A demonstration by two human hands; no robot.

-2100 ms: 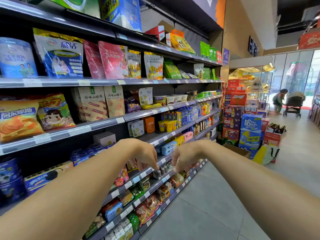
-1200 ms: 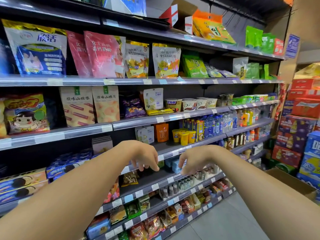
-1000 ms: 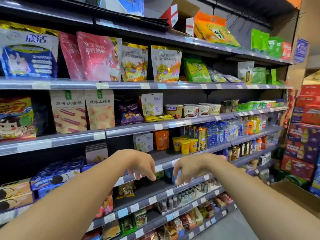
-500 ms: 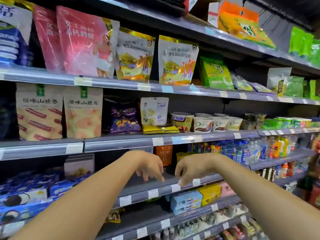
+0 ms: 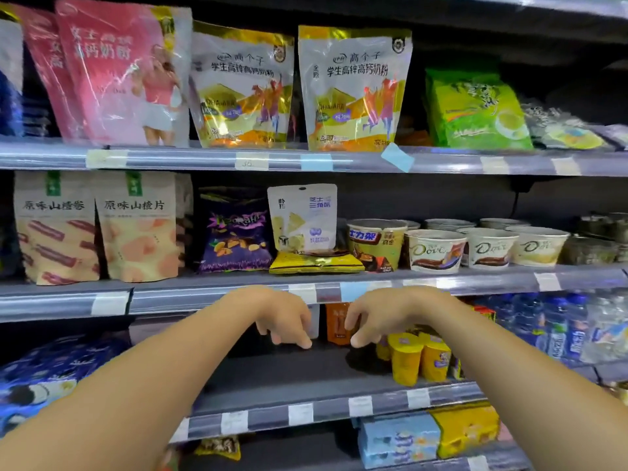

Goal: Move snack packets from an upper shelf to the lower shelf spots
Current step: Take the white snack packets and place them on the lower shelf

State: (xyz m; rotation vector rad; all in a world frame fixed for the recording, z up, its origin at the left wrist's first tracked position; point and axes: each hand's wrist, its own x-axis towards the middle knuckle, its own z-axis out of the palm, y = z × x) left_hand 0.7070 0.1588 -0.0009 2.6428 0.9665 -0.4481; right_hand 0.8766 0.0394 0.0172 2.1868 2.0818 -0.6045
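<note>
1. The top shelf (image 5: 204,158) holds glossy stand-up pouches: a pink pouch (image 5: 119,73), two gold-and-white pouches (image 5: 241,86) and a crinkled green bag (image 5: 475,110).
2. The middle shelf (image 5: 204,295) holds the snack packets: matt beige packets (image 5: 136,229), a shiny purple packet (image 5: 234,232), and a white packet (image 5: 302,217) upright just behind a flat yellow packet (image 5: 316,263). Round tubs (image 5: 436,249) stand beside them.
3. The lower shelf (image 5: 289,375), dark and smooth, carries tapered yellow cups (image 5: 406,356) and an orange packet (image 5: 336,322) at the back.
4. The left hand (image 5: 282,317) and right hand (image 5: 384,316) hover side by side above the lower shelf, fingers loosely curled downward, gripping nothing.
</note>
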